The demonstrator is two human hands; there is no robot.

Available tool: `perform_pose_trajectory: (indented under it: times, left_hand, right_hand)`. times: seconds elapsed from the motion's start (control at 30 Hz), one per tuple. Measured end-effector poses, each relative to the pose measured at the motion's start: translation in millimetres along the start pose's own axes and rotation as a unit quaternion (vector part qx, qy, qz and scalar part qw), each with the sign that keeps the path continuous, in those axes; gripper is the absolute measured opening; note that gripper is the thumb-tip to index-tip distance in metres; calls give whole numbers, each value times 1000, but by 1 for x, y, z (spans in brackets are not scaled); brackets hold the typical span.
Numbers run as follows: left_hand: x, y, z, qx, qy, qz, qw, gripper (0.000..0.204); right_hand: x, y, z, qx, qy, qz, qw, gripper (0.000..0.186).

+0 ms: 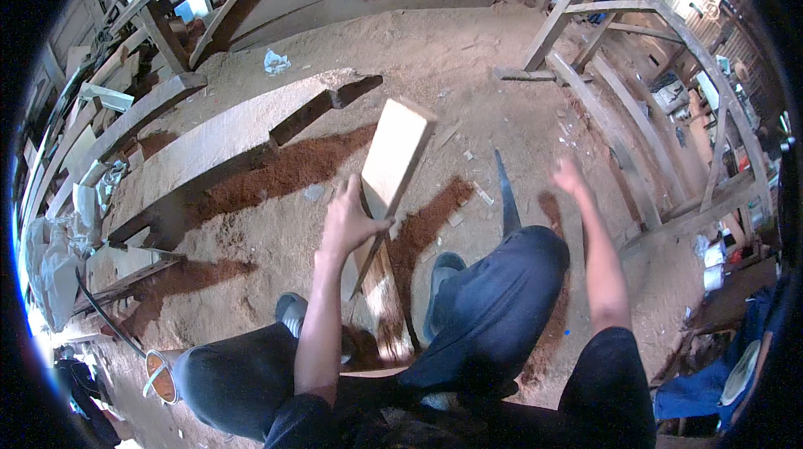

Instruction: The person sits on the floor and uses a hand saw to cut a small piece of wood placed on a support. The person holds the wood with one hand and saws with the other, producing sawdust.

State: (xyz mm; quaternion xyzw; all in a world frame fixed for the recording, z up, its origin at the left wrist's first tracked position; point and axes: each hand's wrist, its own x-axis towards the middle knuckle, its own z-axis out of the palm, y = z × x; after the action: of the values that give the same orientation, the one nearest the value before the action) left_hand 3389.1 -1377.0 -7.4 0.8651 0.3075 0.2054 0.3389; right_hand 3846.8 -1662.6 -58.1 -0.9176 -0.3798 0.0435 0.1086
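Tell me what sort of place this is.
Probably a woodworking shop: there's a thick plank at left, a timber frame at right, and a pale board in the left hand.

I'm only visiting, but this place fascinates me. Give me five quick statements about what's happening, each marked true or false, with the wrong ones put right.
1. The left hand grips a pale wooden plank. True.
2. The right hand grips it too. False: the right hand is apart from it.
3. A dark tapered blade is left of the plank. False: it is on the right.
4. Crumpled whitish plastic lies on the ground. True.
5. The trousers are red. False: they are dark blue.
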Motion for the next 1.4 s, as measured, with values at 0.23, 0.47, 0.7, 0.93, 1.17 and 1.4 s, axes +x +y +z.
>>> perform_pose_trajectory:
  times: [0.23, 0.47, 0.7, 0.93, 1.17, 1.4]
  left_hand:
    - [-11, -26, 55, 108, -128, -26, 986, 94]
    - [-13, -73, 123, 179, -228, 2, 957, 92]
    - [-18, -92, 160, 229, -245, 12, 942, 86]
    - [-16, -105, 164, 224, -290, 36, 930, 73]
    - [-15, -111, 156, 187, -292, 20, 938, 83]
    - [-17, -154, 148, 237, -246, -53, 938, 97]
  right_hand:
    - [-227, 60, 167, -105, -273, 204, 934, 19]
    - [-350, 15, 210, 88, -332, 403, 848, 20]
    - [-378, 4, 209, 127, -326, 448, 822, 20]
    - [-400, 7, 195, 132, -328, 485, 800, 21]
    - [-443, 20, 179, 117, -341, 521, 774, 22]
    - [-452, 29, 183, 132, -339, 548, 753, 22]
